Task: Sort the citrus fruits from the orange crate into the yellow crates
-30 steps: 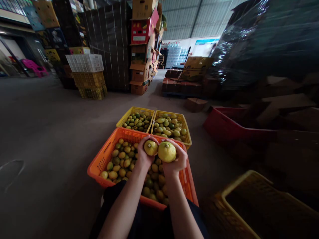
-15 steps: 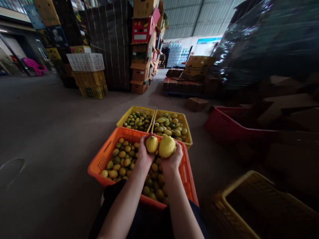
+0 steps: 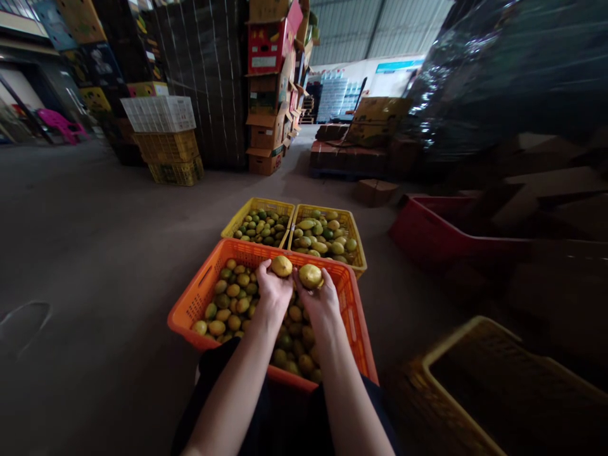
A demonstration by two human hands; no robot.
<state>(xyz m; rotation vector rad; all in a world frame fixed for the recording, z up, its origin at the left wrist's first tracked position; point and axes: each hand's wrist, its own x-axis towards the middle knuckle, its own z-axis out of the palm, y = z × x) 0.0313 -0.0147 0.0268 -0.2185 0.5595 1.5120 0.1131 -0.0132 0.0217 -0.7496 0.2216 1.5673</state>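
Note:
Over the large orange crate [image 3: 192, 303], my two hands are side by side with palms turned up. My left hand [image 3: 274, 289] is closed around a yellow lemon [image 3: 282, 266], its thumb along the left side. A second yellow lemon [image 3: 310, 276] sits in the grip of my right hand [image 3: 322, 300], with the thumb at its right. Several loose lemons [image 3: 232, 291], yellow to greenish, fill the orange crate below; my forearms hide part of them.
Beyond the orange crate stand two yellow crates, left [image 3: 232, 223] and right [image 3: 360, 250], holding greener fruit. A yellow crate [image 3: 451, 345] is at the lower right, with a red bin [image 3: 422, 231] behind it. Stacked cartons [image 3: 266, 136] and crates [image 3: 167, 149] stand farther back.
Both lemons have moved farther from the camera and turned in my hands. The left lemon is slightly higher and further left, and the gap between the two has widened.

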